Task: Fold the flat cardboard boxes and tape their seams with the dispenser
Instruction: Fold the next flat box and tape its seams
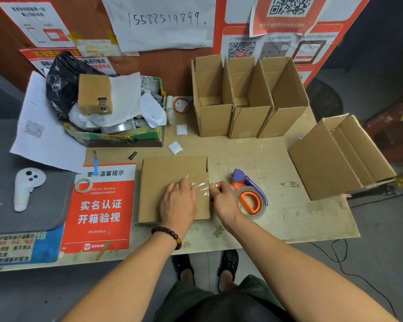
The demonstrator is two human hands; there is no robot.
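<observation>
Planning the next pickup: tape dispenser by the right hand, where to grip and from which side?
Grip the tape dispenser by its orange D-shaped handle. It lies flat on the table, handle end nearest the person, purple blade end pointing away. I'd come from above and the near side, fingers through the handle opening. The right hand is right beside it but is pinching the clear tape.
</observation>
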